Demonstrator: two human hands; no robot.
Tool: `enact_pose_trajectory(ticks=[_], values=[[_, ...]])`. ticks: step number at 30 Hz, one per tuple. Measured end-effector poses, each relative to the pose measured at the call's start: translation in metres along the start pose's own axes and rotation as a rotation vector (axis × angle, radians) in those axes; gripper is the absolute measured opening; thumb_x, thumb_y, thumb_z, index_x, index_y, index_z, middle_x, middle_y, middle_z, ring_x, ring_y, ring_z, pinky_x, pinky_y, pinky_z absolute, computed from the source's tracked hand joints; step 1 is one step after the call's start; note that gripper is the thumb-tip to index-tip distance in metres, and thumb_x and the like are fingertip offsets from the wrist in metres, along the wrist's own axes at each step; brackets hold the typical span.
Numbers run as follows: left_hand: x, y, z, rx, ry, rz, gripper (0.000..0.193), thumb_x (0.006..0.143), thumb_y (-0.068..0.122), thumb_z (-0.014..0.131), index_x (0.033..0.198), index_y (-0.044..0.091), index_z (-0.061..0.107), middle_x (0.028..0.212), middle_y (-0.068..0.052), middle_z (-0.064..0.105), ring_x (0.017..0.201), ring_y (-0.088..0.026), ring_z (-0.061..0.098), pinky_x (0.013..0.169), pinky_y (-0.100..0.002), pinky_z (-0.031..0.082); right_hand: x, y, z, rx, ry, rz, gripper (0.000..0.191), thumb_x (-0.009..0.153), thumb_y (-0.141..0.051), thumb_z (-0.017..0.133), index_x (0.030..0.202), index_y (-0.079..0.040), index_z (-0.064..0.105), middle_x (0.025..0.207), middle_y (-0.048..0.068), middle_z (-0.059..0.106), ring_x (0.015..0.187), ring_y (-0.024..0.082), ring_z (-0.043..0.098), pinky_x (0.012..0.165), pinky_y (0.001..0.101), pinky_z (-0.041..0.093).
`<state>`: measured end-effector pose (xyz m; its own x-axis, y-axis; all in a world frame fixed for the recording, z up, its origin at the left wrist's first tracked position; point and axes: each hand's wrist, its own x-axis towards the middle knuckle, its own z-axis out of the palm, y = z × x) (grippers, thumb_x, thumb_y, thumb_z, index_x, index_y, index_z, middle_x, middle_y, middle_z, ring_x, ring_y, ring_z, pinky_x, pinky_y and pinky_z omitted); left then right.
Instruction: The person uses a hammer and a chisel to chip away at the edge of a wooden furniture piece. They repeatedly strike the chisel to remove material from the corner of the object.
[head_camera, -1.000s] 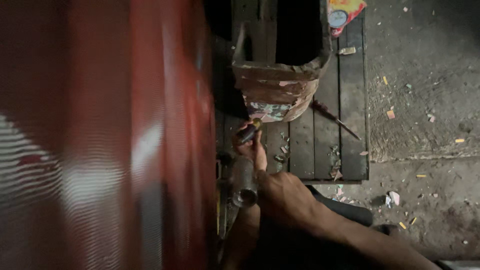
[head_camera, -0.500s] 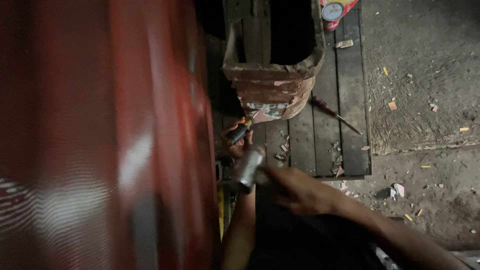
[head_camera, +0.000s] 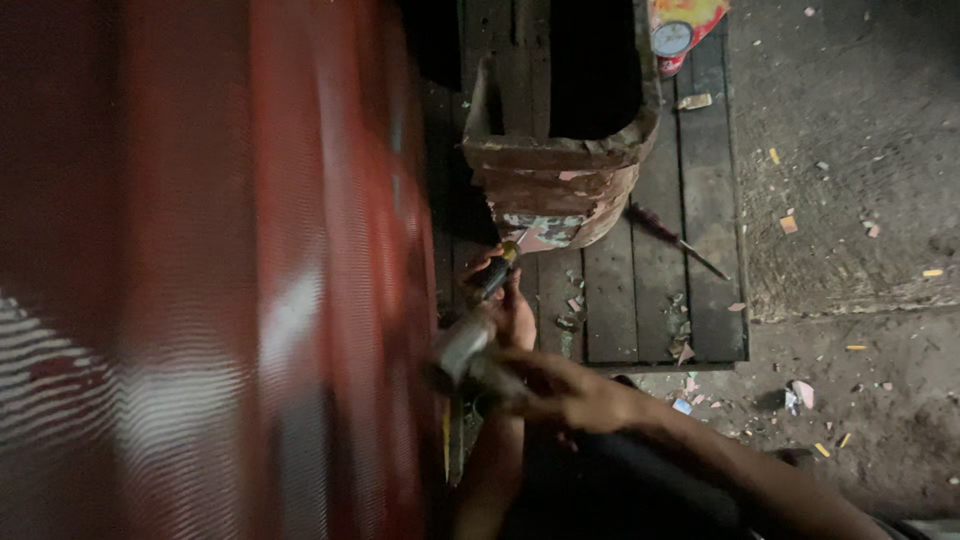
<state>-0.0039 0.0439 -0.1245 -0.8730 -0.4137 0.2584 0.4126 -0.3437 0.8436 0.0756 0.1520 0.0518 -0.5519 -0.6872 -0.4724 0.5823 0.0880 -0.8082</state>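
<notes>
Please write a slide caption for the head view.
Two hands work tools against a red panel beside a wooden crate.

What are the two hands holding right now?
Left hand: closed on a dark-handled tool.
Right hand: closed on a grey metal cylinder.

A grey metal cylinder (head_camera: 462, 345) lies tilted beside a dark-handled tool (head_camera: 493, 276).

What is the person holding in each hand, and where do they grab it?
The left hand grips a black-and-yellow tool handle at its lower end. The right hand clasps a blurred grey metal cylinder near its base.
</notes>
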Motion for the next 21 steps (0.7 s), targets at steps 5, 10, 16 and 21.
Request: enact_pose_trajectory(ticks=[5,10,16,21], values=[[0.004,0.001,0.001,0.114,0.056,-0.082,0.043,0.092,-0.013,0.068,0.125,0.011,0.053,0.131,-0.012,0.059,0.124,-0.025,0.057,0.108,-0.040,0.047,-0.004,-0.003,0.014,-0.313,0.052,-0.260,0.073,0.099,-0.024,0.066,0.161,-0.012,0.029,0.139,0.018,0.057,0.120,0.025,0.061,0.092,0.0349,0.055],[-0.001,0.017,0.015,0.098,-0.023,0.073,0.042,0.092,-0.012,0.071,0.123,0.010,0.054,0.129,-0.014,0.062,0.123,-0.026,0.059,0.110,-0.041,0.047,-0.011,-0.021,0.022,-0.097,-0.197,0.003,0.077,0.095,-0.026,0.068,0.163,-0.011,0.035,0.088,0.019,0.068,0.051,0.014,0.059,0.044,0.0275,0.048],[0.001,0.014,0.015,0.216,0.061,0.027,0.044,0.088,-0.009,0.073,0.122,0.008,0.051,0.129,-0.014,0.063,0.121,-0.025,0.059,0.106,-0.038,0.044,-0.007,-0.018,0.023,-0.017,0.079,0.129,0.077,0.092,-0.029,0.064,0.158,-0.016,0.028,0.086,0.008,0.070,0.050,0.016,0.062,0.041,0.0299,0.049],[-0.007,0.002,0.011,0.233,0.021,0.089,0.040,0.092,-0.003,0.075,0.123,0.007,0.053,0.126,-0.013,0.065,0.121,-0.027,0.061,0.106,-0.041,0.050,-0.007,-0.002,0.016,-0.169,-0.056,-0.340,0.056,0.105,-0.021,0.064,0.153,0.000,0.043,0.103,0.023,0.067,0.072,0.023,0.067,0.056,0.0321,0.056]])
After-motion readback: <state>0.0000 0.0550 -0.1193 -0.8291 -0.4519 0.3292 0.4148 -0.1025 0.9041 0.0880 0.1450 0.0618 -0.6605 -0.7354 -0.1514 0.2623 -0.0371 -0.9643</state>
